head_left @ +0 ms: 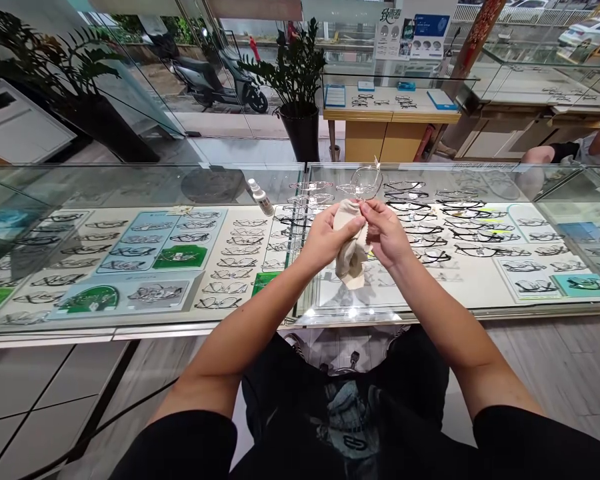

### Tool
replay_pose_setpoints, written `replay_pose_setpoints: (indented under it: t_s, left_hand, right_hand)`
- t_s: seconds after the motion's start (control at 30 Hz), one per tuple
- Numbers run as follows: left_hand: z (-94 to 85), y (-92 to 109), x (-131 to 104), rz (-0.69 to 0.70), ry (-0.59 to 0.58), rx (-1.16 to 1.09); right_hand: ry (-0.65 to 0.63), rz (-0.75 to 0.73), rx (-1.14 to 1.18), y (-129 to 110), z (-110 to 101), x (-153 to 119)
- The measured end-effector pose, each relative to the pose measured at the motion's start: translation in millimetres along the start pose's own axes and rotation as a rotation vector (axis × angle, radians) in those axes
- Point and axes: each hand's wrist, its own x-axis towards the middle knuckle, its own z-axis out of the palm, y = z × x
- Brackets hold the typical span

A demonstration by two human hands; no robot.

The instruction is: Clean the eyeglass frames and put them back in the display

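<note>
Over the glass counter, my left hand (323, 237) is closed on a beige cleaning cloth (351, 263), whose loose end hangs down. My right hand (389, 235) pinches a pair of thin-rimmed eyeglasses (381, 179) beside the cloth. One round lens stands up above my fingers; the rest of the frame is hidden by the cloth and hands. The two hands nearly touch. A small white spray bottle (260, 197) stands on the counter to the left of my hands.
Rows of eyeglasses (233, 261) lie inside the glass display counter (405, 308). Beyond it stand a potted plant (300, 133) and a wooden display table (365, 128). Part of another person (597, 143) shows at the far right. A scooter (210, 80) is outside the window.
</note>
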Motion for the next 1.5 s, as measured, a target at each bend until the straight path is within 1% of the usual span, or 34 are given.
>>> replay_pose_setpoints:
  t_s: [0.13,0.2,0.27,0.33,0.4,0.5,0.57,0.63,0.73,0.97,1.03,1.17,1.23,1.3,1.4,1.5]
  left_hand:
    - [0.8,-5,-1,0.100,0.089,0.049]
    - [0.1,-8,0,0.118,0.118,0.069]
    - [-1.5,-9,1,0.112,0.121,0.087]
    - [-4.0,-6,2,0.089,0.081,0.112]
    - [-6.7,0,4,0.073,0.014,0.149]
    - [-10.7,9,5,0.092,-0.043,0.192]
    - [-13.7,11,6,0.115,-0.014,0.204]
    - [-16.8,10,8,0.135,0.050,0.223]
    - [-20.2,7,10,0.161,0.121,0.233]
    - [-21.2,13,10,0.171,0.121,0.194]
    - [-22.0,14,10,0.159,0.109,0.166]
    - [-25.1,13,13,0.084,0.111,0.048]
    - [-26.9,13,14,0.049,0.127,-0.020]
    - [-28.5,14,15,0.013,0.116,-0.088]
    - [-30.2,17,15,-0.047,0.033,-0.156]
    - [-32.3,20,14,-0.106,-0.069,-0.157]
  right_hand:
    - [-0.008,-0.030,0.015,1,5,-3]
    - [-0.021,-0.042,0.027,0,6,-4]
    - [-0.033,-0.046,0.027,-2,6,-4]
    - [-0.042,-0.046,0.015,-5,3,-4]
    - [-0.056,-0.049,-0.005,-9,-1,-3]
    - [-0.086,-0.063,-0.051,-18,-9,0]
    - [-0.112,-0.080,-0.098,-22,-14,1]
    - [-0.145,-0.099,-0.155,-25,-16,2]
    - [-0.201,-0.086,-0.226,-25,-16,1]
    - [-0.304,0.047,-0.302,-23,-11,-3]
    - [-0.319,0.076,-0.298,-22,-12,-2]
    - [-0.340,0.112,-0.274,-22,-12,-1]
    - [-0.317,0.120,-0.263,-22,-11,-1]
    - [-0.278,0.139,-0.246,-22,-10,-1]
    - [-0.243,0.181,-0.213,-24,-9,-1]
    - [-0.249,0.214,-0.197,-26,-10,-1]
